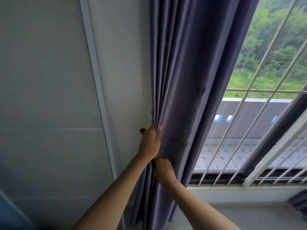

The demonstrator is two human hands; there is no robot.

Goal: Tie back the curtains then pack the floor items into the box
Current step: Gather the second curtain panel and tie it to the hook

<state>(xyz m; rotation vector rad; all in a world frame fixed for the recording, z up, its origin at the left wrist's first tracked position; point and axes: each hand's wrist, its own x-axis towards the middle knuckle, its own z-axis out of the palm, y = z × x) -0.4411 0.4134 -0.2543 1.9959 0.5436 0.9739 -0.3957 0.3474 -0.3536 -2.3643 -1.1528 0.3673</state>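
A: Both hands gather the grey curtain (pixel 182 80) against the wall (pixel 49 80), left of the barred window (pixel 249 130).

B: The grip?

A: Left hand (pixel 150 143) clamped on bunched folds; right hand (pixel 163 170) closed on them just below.

B: Handling?

A: Likely soft, heavy, slippery. Best taken at the gathered waist. A dark knob (pixel 142 130) shows beside the left hand. No box visible.

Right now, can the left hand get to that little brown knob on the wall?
Probably yes. The left hand grips the curtain right beside the knob, with only bare wall between.
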